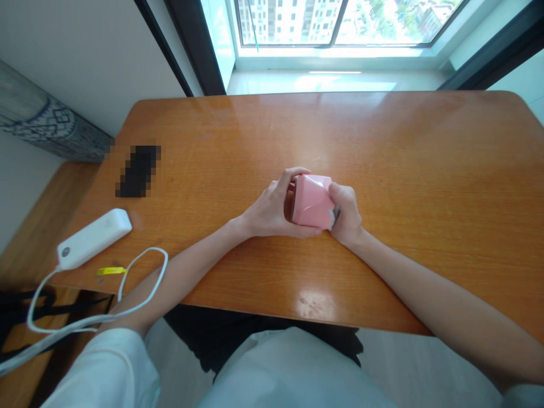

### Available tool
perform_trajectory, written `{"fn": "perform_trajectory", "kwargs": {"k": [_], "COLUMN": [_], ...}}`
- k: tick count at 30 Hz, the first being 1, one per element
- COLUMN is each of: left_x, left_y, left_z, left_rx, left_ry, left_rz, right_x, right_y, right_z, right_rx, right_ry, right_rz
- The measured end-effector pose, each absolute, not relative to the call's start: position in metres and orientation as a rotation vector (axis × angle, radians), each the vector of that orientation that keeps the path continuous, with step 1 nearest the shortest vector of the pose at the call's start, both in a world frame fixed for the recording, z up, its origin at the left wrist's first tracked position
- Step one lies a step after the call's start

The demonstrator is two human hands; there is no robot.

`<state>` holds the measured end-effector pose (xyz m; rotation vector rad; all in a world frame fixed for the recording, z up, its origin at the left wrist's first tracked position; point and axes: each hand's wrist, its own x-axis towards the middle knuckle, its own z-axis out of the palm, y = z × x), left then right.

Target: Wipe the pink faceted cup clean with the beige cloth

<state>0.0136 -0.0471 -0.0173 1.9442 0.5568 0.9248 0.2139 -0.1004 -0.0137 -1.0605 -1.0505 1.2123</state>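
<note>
Pink and glossy, a small boxy plastic object (312,199) sits at the centre of the frame, held between both hands just above the orange-brown wooden table (403,170). The left hand (272,209) wraps it from the left: fingers curl over the top edge and the thumb runs beneath its lower side, so the pink object lies against the palm and closed fingers. The right hand (346,215) closes on its right end, the thumb pressing the upper right corner, where a small grey-white part shows at the lower right corner. Both hands are closed firmly on the object; it is tilted, its shiny broad face turned up toward the camera.

At the left of the frame a white oblong plastic device (93,238) lies on the table's edge, with a white cable (140,272) looping off it toward the lower left. Above it, in the upper left, lies a dark pixelated rectangle (138,170). A bright window (340,22) fills the top.
</note>
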Motion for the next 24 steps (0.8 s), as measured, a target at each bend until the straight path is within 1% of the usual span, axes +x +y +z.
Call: {"fn": "perform_trajectory", "kwargs": {"k": [3, 7, 11, 16, 20, 24], "left_x": [0.013, 0.011, 0.008, -0.003, -0.008, -0.005], "left_y": [-0.049, -0.052, -0.045, -0.028, -0.024, -0.026], "left_z": [-0.016, -0.02, -0.031, -0.035, -0.034, -0.031], "left_rx": [2.004, 2.167, 2.374, 2.714, 2.719, 2.626], "left_ry": [0.611, 0.693, 0.524, 0.279, 0.23, 0.281], "left_rz": [0.913, 0.935, 1.049, 1.111, 1.129, 1.132], "right_x": [0.215, 0.215, 0.215, 0.213, 0.211, 0.211], "right_y": [-0.101, -0.101, -0.102, -0.099, -0.098, -0.097], "right_z": [-0.014, -0.012, -0.009, -0.006, -0.005, -0.004], "right_rx": [-1.078, -1.058, -1.062, -1.037, -1.041, -1.017], "right_ry": [-1.081, -1.014, -1.011, -0.97, -0.928, -0.923], "right_rz": [1.173, 1.239, 1.242, 1.366, 1.377, 1.398]}}
